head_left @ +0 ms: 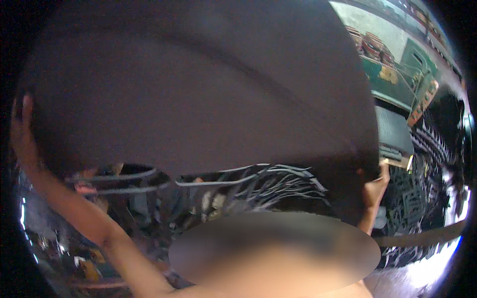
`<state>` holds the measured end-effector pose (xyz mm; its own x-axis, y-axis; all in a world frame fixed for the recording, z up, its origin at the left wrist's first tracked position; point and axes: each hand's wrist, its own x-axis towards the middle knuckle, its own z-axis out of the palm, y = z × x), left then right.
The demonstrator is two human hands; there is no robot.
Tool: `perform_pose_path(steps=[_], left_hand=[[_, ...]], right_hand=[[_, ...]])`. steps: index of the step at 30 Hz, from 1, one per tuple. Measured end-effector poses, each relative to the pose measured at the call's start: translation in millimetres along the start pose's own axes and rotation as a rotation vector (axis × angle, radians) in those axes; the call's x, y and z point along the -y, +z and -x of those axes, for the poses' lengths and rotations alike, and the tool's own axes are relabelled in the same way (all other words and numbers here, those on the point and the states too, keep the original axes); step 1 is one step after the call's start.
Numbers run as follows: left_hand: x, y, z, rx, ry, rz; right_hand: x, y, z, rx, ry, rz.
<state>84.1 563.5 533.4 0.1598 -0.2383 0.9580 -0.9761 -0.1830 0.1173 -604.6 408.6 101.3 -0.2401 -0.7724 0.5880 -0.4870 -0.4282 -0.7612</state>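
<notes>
A large dark brown-black sheet [208, 104], smooth with one faint curved crease, spreads over most of the view. Along its left edge, my left hand [24, 116] grips it, the arm stretched out and a finger showing against the sheet. At the lower right edge my right hand [376, 187] is closed on the sheet's border; part of this hand is behind the sheet. What the sheet is made of, I cannot tell.
Beyond the sheet at upper right stands a green machine or table [392, 79], with stacked reddish-brown pieces [373, 45] near it. A grey box-like block [394, 130] sits below. Many dark strips with pale edges [293, 185] lie behind the sheet's lower edge.
</notes>
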Motion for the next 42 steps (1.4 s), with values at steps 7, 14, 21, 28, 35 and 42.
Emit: perform_pose_path(steps=[7, 14, 21, 28, 35, 42], left_hand=[[23.9, 168.1, 10.8, 0.103, 0.293, -0.791], [34.7, 371.7, 196.0, 0.34, -0.355, 0.197], [-2.9, 556.6, 375.5, 0.676, -0.589, 0.111], [32.0, 634.2, 430.3, 0.89, -0.605, -0.082], [69.1, 666.9, 459.8, 1.158, -0.566, -0.013], [69.3, 681.7, 459.0, 1.073, -0.704, 0.107]], right_hand=[[68.6, -57.2, -184.8, 0.003, -0.121, 0.377], [-30.0, 37.8, -265.1, 0.318, -0.199, 0.846], [-234.9, 171.9, -207.7, 0.382, -0.039, 0.906], [-304.2, 188.6, -155.3, 0.185, 0.083, 0.679], [-258.1, 156.0, -116.7, -0.048, 0.074, 0.652], [-232.8, 161.9, -9.0, -0.705, 0.91, 0.734]])
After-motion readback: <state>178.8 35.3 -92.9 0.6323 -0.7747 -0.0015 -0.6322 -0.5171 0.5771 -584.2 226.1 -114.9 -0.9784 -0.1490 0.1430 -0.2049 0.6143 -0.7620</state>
